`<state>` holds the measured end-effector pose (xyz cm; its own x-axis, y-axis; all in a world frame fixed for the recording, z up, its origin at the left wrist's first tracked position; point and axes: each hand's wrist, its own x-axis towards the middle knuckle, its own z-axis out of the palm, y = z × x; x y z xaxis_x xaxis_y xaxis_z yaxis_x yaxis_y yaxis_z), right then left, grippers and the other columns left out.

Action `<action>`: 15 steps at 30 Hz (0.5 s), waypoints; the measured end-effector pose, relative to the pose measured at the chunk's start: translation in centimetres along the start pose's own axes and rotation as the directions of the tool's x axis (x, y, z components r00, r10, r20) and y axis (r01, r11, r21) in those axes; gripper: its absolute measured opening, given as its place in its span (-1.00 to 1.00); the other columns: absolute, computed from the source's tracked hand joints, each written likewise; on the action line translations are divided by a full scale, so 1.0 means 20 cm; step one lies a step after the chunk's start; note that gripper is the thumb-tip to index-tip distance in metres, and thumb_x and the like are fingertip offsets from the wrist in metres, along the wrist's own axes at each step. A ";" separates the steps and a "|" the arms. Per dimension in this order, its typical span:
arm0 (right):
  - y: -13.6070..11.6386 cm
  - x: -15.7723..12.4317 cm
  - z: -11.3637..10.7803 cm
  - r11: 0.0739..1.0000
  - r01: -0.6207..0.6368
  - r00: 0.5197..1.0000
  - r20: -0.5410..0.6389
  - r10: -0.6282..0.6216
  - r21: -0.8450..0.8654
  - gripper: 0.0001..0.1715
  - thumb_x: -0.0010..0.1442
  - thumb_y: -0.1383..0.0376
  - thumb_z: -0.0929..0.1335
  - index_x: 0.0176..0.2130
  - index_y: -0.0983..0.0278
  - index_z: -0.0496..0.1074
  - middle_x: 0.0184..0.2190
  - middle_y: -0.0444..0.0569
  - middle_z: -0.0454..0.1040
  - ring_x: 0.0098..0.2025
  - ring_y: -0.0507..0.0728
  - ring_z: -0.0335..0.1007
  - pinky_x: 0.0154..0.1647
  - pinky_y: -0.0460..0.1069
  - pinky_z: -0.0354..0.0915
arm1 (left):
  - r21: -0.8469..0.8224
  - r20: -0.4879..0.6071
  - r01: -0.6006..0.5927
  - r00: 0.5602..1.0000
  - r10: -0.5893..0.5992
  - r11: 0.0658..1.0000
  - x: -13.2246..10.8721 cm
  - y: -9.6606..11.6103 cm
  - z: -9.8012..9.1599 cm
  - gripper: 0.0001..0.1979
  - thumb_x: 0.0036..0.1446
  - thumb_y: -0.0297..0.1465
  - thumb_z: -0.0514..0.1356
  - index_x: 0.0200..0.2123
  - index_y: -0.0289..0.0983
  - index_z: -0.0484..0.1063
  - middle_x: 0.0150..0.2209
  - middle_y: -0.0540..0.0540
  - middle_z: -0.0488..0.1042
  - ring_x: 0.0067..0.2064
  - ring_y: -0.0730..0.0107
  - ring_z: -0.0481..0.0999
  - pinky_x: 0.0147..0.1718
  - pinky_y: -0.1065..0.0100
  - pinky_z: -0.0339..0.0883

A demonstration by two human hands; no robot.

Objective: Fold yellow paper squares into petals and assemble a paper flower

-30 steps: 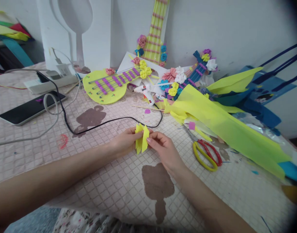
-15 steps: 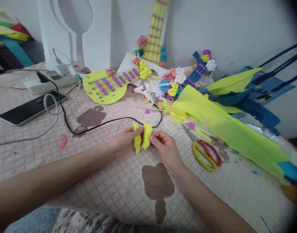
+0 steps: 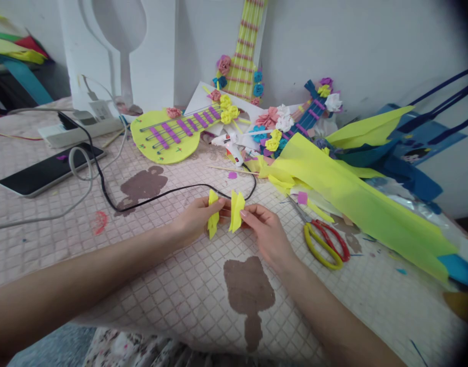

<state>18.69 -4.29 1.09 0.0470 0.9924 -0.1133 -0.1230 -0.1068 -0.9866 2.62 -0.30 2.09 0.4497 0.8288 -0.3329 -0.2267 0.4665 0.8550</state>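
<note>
My left hand (image 3: 197,220) pinches a narrow piece of yellow paper (image 3: 213,215) upright between thumb and fingers. Another yellow paper piece (image 3: 237,211) is gripped between the thumb and fingers of my right hand (image 3: 265,229). The two pieces stand apart above the table, with a small gap between them. Just beyond my hands runs a black cord (image 3: 172,192). To the right of my right hand lie scissors (image 3: 323,243) with one yellow and one red handle.
A white glue gun (image 3: 230,147) lies near a yellow paper guitar (image 3: 168,135). Long yellow paper (image 3: 356,199) stretches across the right side. At the left are a black-topped device (image 3: 46,171) and a white power strip (image 3: 61,133). White cut-out boards (image 3: 153,56) lean on the wall.
My hands have moved slightly apart, and the gap between the two yellow paper pieces has widened. The things on the table have stayed in place.
</note>
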 end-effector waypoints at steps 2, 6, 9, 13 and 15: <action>0.00 0.00 0.00 1.000 0.013 1.000 -0.007 -0.013 -0.026 -0.80 0.02 0.18 0.43 -0.44 0.26 0.43 -0.46 -0.14 0.40 -0.41 0.01 0.25 -0.31 -0.04 0.21 | 0.046 -0.016 -0.047 0.999 0.048 0.998 0.01 -0.01 -0.01 -0.82 0.17 -0.34 0.17 -0.34 -0.35 0.47 -0.39 -0.04 0.47 -0.50 0.63 0.29 -0.50 0.51 0.14; 0.01 0.00 -0.01 0.990 0.066 0.998 -0.004 -0.066 -0.121 -0.80 0.05 0.18 0.41 -0.44 0.27 0.42 -0.50 -0.15 0.38 -0.44 0.01 0.24 -0.36 -0.06 0.20 | 0.194 0.075 -0.181 0.983 0.170 0.964 0.01 -0.02 -0.03 -0.76 0.06 -0.26 0.26 -0.39 -0.35 0.41 -0.46 0.03 0.37 -0.54 0.65 0.17 -0.57 0.51 0.02; 0.02 0.00 0.00 0.977 0.105 0.994 0.003 -0.107 -0.186 -0.81 0.05 0.19 0.41 -0.44 0.27 0.42 -0.51 -0.16 0.38 -0.45 0.00 0.24 -0.38 -0.07 0.20 | 0.353 0.108 -0.245 0.969 0.220 0.903 0.00 -0.02 -0.02 -0.70 -0.05 -0.23 0.32 -0.39 -0.34 0.39 -0.51 0.04 0.35 -0.49 0.56 0.27 -0.52 0.48 0.11; 0.01 -0.01 0.01 0.963 0.122 0.992 0.024 -0.120 -0.241 -0.83 0.06 0.21 0.40 -0.44 0.27 0.42 -0.52 -0.16 0.37 -0.46 0.00 0.25 -0.41 -0.08 0.21 | 0.506 0.032 -0.248 0.963 0.269 0.826 -0.01 -0.03 -0.02 -0.68 -0.10 -0.22 0.33 -0.39 -0.32 0.36 -0.49 0.04 0.37 -0.46 0.49 0.32 -0.49 0.46 0.16; 0.00 -0.02 0.02 0.958 0.124 0.992 0.024 -0.122 -0.260 -0.83 0.06 0.21 0.39 -0.44 0.27 0.43 -0.52 -0.16 0.38 -0.47 0.00 0.25 -0.42 -0.08 0.21 | 0.506 0.019 -0.234 0.965 0.260 0.830 -0.01 -0.03 -0.02 -0.72 -0.06 -0.23 0.30 -0.39 -0.32 0.37 -0.50 0.05 0.35 -0.48 0.52 0.29 -0.51 0.47 0.14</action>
<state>18.33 -4.59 1.21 0.0375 0.9992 0.0104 0.1456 0.0048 -0.9893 2.39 -0.60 1.45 0.3913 0.9157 -0.0914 0.1437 0.0373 0.9889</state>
